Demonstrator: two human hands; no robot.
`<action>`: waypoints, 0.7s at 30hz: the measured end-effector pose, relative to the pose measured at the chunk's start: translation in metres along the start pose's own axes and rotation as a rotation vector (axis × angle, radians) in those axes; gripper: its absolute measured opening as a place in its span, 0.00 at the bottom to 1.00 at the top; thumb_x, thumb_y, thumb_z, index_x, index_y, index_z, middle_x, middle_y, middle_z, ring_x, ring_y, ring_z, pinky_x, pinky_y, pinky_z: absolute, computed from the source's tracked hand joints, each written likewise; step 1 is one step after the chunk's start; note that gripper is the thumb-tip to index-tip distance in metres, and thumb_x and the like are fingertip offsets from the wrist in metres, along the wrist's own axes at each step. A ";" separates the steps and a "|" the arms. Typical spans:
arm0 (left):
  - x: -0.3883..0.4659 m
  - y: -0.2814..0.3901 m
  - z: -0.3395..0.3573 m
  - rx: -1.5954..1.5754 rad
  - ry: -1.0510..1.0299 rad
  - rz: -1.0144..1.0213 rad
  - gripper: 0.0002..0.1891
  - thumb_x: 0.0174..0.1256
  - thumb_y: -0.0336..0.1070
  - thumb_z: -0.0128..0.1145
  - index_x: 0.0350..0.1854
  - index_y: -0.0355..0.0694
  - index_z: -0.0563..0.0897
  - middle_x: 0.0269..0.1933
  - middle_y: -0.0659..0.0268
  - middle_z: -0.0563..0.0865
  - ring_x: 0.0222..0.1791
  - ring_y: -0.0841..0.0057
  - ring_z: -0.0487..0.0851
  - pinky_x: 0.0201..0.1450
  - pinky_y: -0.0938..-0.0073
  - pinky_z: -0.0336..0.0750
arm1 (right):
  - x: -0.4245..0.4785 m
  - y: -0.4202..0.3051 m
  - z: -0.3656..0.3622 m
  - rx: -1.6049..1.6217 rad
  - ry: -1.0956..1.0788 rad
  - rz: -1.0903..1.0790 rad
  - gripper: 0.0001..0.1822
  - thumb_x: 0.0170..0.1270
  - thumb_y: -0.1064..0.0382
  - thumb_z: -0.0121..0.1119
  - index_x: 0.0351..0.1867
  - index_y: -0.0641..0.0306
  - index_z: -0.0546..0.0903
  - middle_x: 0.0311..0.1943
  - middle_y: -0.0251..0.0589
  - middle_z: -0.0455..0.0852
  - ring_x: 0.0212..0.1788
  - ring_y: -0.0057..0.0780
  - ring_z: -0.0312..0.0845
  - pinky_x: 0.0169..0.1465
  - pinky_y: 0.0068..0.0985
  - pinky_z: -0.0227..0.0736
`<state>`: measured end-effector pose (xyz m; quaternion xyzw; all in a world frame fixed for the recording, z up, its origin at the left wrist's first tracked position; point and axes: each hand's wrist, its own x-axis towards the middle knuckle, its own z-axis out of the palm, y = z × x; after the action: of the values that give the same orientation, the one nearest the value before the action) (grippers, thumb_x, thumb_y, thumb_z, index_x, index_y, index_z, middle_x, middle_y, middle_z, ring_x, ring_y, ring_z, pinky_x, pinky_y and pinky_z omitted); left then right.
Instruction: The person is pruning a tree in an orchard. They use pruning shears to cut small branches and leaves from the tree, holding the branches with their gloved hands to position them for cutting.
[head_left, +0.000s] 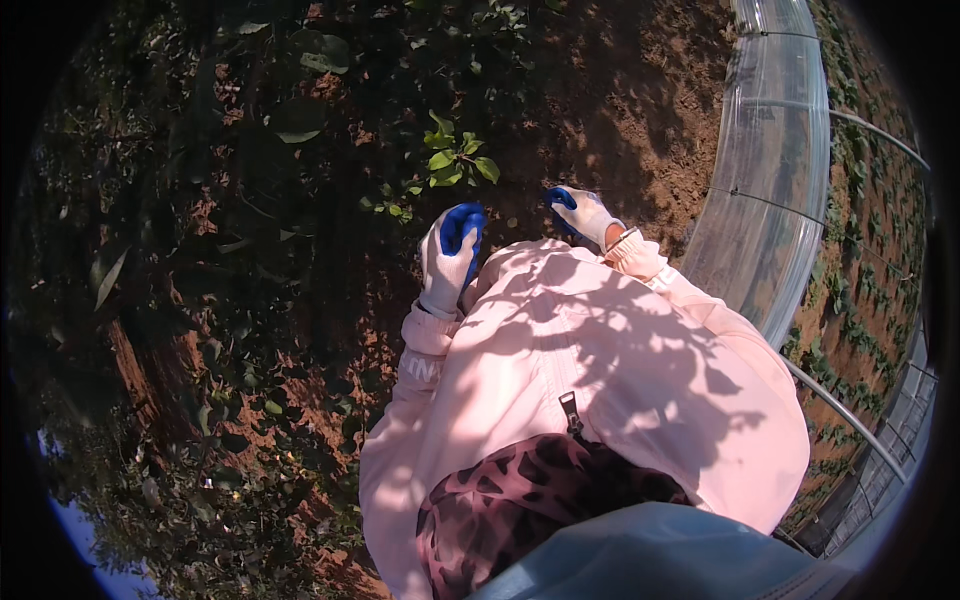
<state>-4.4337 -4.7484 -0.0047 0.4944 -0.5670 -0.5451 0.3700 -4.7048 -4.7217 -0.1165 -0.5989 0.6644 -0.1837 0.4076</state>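
My left hand (452, 251), in a white knit glove with a blue coated palm, is at the front left of my pink jacket (540, 322). Its fingers are curled, and whether they hold anything is hidden. To the right, my right hand (583, 213) wears a matching glove, with thumb and fingers bent towards each other; its palm is partly hidden. A sunlit leafy shoot (459, 161) rises just beyond my left hand, not visibly touched. Smaller leaves (394, 204) lie left of that shoot, in shade.
Dense shaded foliage and a brown trunk (139, 375) are on the left. Bare reddish soil (667, 135) lies ahead. On the right, clear plastic sheeting (776, 142) with cords runs along a metal-pipe frame (847, 420), beside rows of low green plants (862, 292).
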 end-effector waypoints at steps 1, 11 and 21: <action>0.009 0.001 0.015 0.033 -0.030 0.033 0.12 0.61 0.29 0.58 0.47 0.33 0.82 0.40 0.62 0.86 0.38 0.79 0.83 0.43 0.79 0.76 | 0.000 0.006 -0.005 -0.034 -0.011 -0.053 0.19 0.65 0.55 0.54 0.54 0.59 0.78 0.45 0.49 0.85 0.50 0.46 0.80 0.51 0.35 0.74; 0.081 0.045 0.151 0.403 -0.346 0.206 0.17 0.55 0.34 0.62 0.48 0.37 0.80 0.44 0.55 0.85 0.46 0.59 0.84 0.49 0.67 0.78 | -0.004 0.100 -0.082 0.067 0.001 0.140 0.22 0.61 0.49 0.56 0.53 0.56 0.77 0.47 0.52 0.83 0.51 0.49 0.79 0.53 0.39 0.74; 0.168 0.082 0.280 0.222 -0.445 0.166 0.16 0.57 0.32 0.60 0.49 0.35 0.80 0.43 0.57 0.86 0.42 0.68 0.85 0.48 0.72 0.78 | 0.017 0.176 -0.180 0.059 0.102 0.150 0.21 0.62 0.50 0.56 0.52 0.57 0.77 0.43 0.53 0.84 0.48 0.50 0.80 0.50 0.42 0.74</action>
<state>-4.7550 -4.8463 0.0191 0.3518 -0.7295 -0.5426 0.2228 -4.9547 -4.7435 -0.1423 -0.5252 0.7215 -0.2024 0.4034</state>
